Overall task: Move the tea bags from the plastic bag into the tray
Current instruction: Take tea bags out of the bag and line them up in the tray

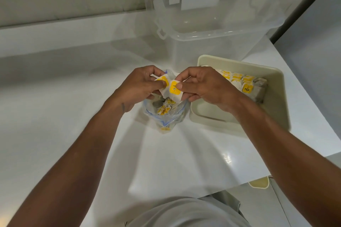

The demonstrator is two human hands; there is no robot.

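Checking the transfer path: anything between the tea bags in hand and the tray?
Nothing visible. The left hand and right hand pinch tea bags over the plastic bag; the tray sits just to its right, open-topped, its near part bare.

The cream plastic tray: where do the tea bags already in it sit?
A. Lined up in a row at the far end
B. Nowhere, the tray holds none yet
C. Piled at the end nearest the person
A: the yellow-tagged tea bags stand in a row at the far end of the cream plastic tray, while the floor at its near end shows bare.
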